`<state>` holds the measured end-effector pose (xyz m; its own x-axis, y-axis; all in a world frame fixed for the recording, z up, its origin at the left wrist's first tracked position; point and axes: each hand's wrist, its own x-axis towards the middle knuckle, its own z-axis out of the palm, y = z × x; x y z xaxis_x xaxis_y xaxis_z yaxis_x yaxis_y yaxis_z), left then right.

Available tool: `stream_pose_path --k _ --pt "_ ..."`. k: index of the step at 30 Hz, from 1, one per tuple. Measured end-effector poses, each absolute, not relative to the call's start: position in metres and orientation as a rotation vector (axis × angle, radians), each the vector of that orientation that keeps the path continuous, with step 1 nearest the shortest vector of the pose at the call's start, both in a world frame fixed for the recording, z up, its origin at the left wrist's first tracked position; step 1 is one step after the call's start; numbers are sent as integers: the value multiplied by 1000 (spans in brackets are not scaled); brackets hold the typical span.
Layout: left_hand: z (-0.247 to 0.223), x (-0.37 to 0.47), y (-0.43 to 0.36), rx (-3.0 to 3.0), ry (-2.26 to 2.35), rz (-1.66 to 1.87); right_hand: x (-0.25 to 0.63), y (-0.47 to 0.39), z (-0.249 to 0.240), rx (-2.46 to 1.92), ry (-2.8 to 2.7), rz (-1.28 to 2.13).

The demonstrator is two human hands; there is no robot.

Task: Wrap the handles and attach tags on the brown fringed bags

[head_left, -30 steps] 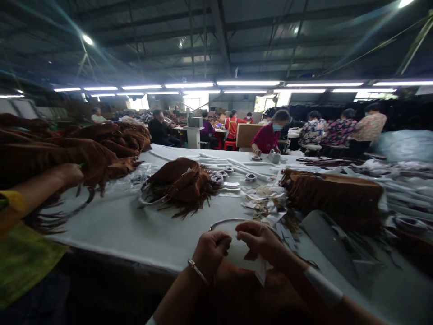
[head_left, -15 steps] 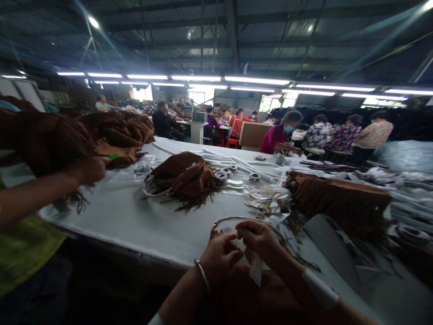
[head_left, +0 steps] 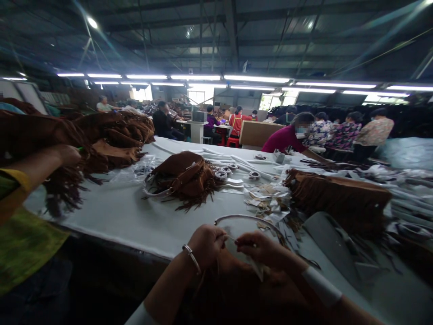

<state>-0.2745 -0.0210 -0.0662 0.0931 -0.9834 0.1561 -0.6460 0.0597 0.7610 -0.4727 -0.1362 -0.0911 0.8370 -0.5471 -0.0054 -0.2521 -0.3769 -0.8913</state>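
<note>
My left hand (head_left: 207, 246) is closed in a pinch over a brown leather bag (head_left: 233, 289), with a bangle at the wrist. Beside it, my right hand (head_left: 260, 248) also pinches with thumb and forefinger. A thin pale string (head_left: 231, 237) seems to run between the two sets of fingertips. Below my right hand hangs a white paper tag (head_left: 257, 269), partly hidden by the fingers. The bag's curved handle (head_left: 248, 217), wrapped in pale covering, arches just beyond my hands. Much of the bag lies in shadow under my forearms.
Another fringed brown bag (head_left: 184, 178) rests mid-table. Scraps (head_left: 267, 201) and white rolls (head_left: 221, 174) lie beyond my hands. Stacked brown pieces (head_left: 338, 198) and a grey panel (head_left: 329, 243) are at right. A co-worker's arm (head_left: 43, 169) reaches over brown bags at left.
My hands have drawn apart, the left moving left and the right lower, with the string stretched between them. The co-worker's arm at left has pulled back left; the person opposite leans further right.
</note>
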Motion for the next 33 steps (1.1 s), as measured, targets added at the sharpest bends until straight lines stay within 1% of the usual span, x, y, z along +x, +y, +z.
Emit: stream_pose_path --k 3,5,8,11,14,17,20,23,26,30,33 --pt "-55 -278 -29 1742 -1883 -394 -465 -128 -74 -2022 474 -444" --pt "-48 -280 -34 1704 -1976 -355 -451 -120 -64 -1984 435 -522" --pt "-39 -274 -39 1686 -1952 -351 -427 -113 -62 -1992 477 -623" --pt "-39 -258 -40 1699 -1887 -337 -414 -115 -72 -2074 491 -669" --pt "-57 -240 -44 1633 -1767 -552 -412 -124 -83 -2152 547 -688" --pt "-88 -224 -53 1576 -1444 -790 -411 -135 -93 -2267 605 -655" --pt "-119 -210 -65 1621 -1165 -780 -405 -146 -102 -2367 662 -615" --pt "-141 -203 -73 1693 -1010 -823 -395 -156 -109 -2485 784 -493" --pt "-154 -205 -79 1712 -906 -960 -382 -163 -115 -2580 874 -382" --pt "-162 -212 -84 1675 -835 -1106 -366 -163 -125 -2558 970 -367" --pt "-165 -214 -87 1653 -823 -1133 -356 -161 -133 -2503 1032 -376"
